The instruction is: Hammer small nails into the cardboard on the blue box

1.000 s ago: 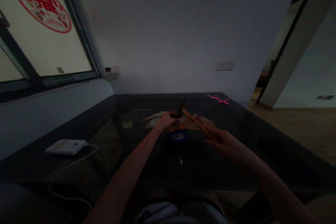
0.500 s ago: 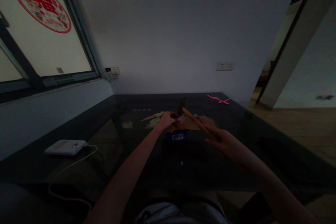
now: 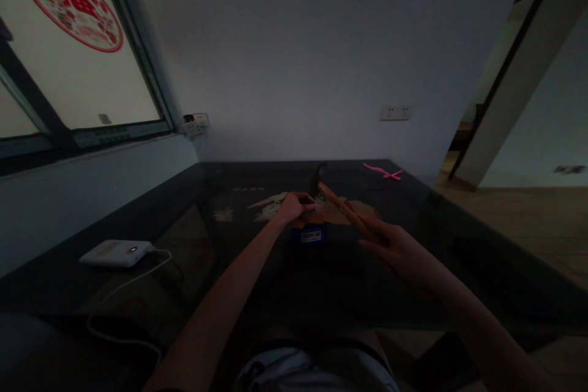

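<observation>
My right hand (image 3: 386, 244) is wrapped round the wooden handle of a hammer (image 3: 342, 207), whose dark head stands just above and beside the fingers of my left hand. My left hand (image 3: 296, 207) is closed in a pinch over a brown, flat piece (image 3: 334, 215); what its fingertips hold is too small and dark to name. Below the brown piece sits a blue box (image 3: 310, 234) with a white label, on the dark glossy table (image 3: 257, 294).
A white power bank (image 3: 117, 253) with a white cable lies at the table's left. A pink ribbon-like strip (image 3: 386, 173) lies near the back right edge. Wall sockets (image 3: 395, 113) are on the wall behind, and a window is at the left.
The hammer head has tilted slightly and shifted a little left beside my left fingers. Both hands keep their grip, and the view has shifted slightly.
</observation>
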{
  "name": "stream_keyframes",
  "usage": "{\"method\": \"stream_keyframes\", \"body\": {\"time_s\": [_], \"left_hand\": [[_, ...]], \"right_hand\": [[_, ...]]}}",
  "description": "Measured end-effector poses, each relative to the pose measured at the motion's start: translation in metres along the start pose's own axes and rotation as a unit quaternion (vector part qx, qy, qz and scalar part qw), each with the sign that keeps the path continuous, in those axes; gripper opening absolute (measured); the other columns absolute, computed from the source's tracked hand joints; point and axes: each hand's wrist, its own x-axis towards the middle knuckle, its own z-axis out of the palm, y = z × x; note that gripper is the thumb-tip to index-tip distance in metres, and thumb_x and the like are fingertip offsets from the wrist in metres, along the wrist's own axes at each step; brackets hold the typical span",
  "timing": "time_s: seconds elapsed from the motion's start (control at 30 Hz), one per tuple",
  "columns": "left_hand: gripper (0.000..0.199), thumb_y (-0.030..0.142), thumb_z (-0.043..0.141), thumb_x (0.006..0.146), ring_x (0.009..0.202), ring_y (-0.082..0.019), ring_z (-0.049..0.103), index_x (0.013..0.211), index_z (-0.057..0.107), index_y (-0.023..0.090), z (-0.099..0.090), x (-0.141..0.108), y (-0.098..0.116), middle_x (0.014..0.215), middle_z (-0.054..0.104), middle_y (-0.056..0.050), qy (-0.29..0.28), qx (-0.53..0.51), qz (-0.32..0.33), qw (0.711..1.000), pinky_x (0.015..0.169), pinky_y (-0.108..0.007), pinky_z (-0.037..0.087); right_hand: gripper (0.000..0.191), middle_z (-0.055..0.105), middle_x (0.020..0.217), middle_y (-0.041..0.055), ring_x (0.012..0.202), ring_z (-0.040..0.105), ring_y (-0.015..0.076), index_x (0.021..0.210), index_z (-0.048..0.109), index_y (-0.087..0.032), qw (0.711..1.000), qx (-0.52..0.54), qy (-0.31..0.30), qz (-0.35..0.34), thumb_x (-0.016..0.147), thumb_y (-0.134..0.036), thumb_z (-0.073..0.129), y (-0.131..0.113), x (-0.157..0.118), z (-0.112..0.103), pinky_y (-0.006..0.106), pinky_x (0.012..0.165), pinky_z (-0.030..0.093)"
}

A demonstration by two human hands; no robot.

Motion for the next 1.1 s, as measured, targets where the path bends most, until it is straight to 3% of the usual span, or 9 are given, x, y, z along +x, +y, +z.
{"method": "stream_keyframes", "body": {"time_s": [0.1, 0.23, 0.37, 0.5, 0.7, 0.9, 1.1], "left_hand": [[0.023, 0.031, 0.066, 0.068, 0.071, -0.016, 0.061, 0.078, 0.069, 0.011, 0.000, 0.000, 0.001, 0.077, 0.070, -0.005, -0.001, 0.009, 0.010, 1.000, 0.067, -0.025, 0.046], [0.029, 0.031, 0.069, 0.066, 0.075, -0.018, 0.063, 0.087, 0.069, 0.011, -0.001, 0.000, 0.000, 0.086, 0.071, -0.007, 0.004, 0.015, -0.010, 1.000, 0.068, -0.027, 0.047], [0.028, 0.029, 0.068, 0.066, 0.074, -0.018, 0.063, 0.087, 0.069, 0.010, -0.001, 0.000, 0.001, 0.085, 0.071, -0.006, 0.001, 0.022, -0.015, 1.000, 0.069, -0.027, 0.047], [0.024, 0.031, 0.065, 0.069, 0.071, -0.016, 0.062, 0.080, 0.069, 0.011, 0.000, -0.001, 0.001, 0.078, 0.070, -0.005, -0.001, 0.016, 0.006, 1.000, 0.067, -0.025, 0.046], [0.031, 0.033, 0.066, 0.066, 0.074, -0.018, 0.062, 0.087, 0.070, 0.011, -0.001, 0.001, -0.005, 0.083, 0.070, -0.007, 0.000, 0.037, 0.004, 0.999, 0.069, -0.028, 0.048], [0.023, 0.029, 0.065, 0.068, 0.073, -0.017, 0.062, 0.081, 0.070, 0.011, -0.001, -0.001, 0.001, 0.079, 0.070, -0.007, 0.002, 0.033, 0.011, 0.999, 0.070, -0.027, 0.048], [0.023, 0.027, 0.067, 0.066, 0.075, -0.018, 0.063, 0.083, 0.070, 0.011, -0.003, -0.002, 0.004, 0.082, 0.071, -0.007, 0.006, 0.055, 0.010, 0.998, 0.071, -0.027, 0.048]], "right_hand": [[0.059, 0.069, 0.093, 0.0084, 0.063, 0.062, 0.0204, 0.135, 0.045, -0.016, 0.999, 0.003, 0.022, -0.029, 0.080, -0.033, 0.052, -0.001, 0.002, -0.003, 0.030, 0.054, 0.048], [0.057, 0.068, 0.095, 0.0106, 0.074, 0.062, 0.0229, 0.133, 0.047, -0.010, 0.999, -0.021, -0.010, -0.034, 0.080, -0.032, 0.052, 0.003, 0.007, -0.001, 0.033, 0.064, 0.049], [0.059, 0.068, 0.084, 0.0081, 0.058, 0.059, 0.0183, 0.135, 0.045, -0.012, 1.000, -0.003, -0.016, -0.010, 0.080, -0.033, 0.051, 0.001, 0.004, -0.001, 0.029, 0.051, 0.047], [0.061, 0.064, 0.070, 0.0023, 0.040, 0.047, 0.0116, 0.139, 0.039, -0.015, 1.000, 0.019, -0.013, 0.000, 0.082, -0.034, 0.049, -0.005, 0.002, -0.005, 0.024, 0.039, 0.039], [0.057, 0.062, 0.076, 0.0034, 0.048, 0.051, 0.0121, 0.134, 0.046, -0.014, 0.999, 0.009, -0.035, -0.026, 0.079, -0.029, 0.053, 0.003, 0.010, -0.006, 0.023, 0.041, 0.042], [0.063, 0.048, 0.048, -0.0052, 0.036, 0.044, 0.0122, 0.140, 0.035, -0.016, 0.998, 0.066, -0.019, 0.004, 0.081, -0.032, 0.052, 0.000, 0.005, -0.007, 0.022, 0.034, 0.036], [0.060, 0.047, 0.053, -0.0058, 0.037, 0.042, 0.0095, 0.136, 0.042, -0.016, 0.997, 0.064, -0.041, 0.011, 0.080, -0.032, 0.054, 0.006, 0.008, -0.006, 0.020, 0.035, 0.035]]}}
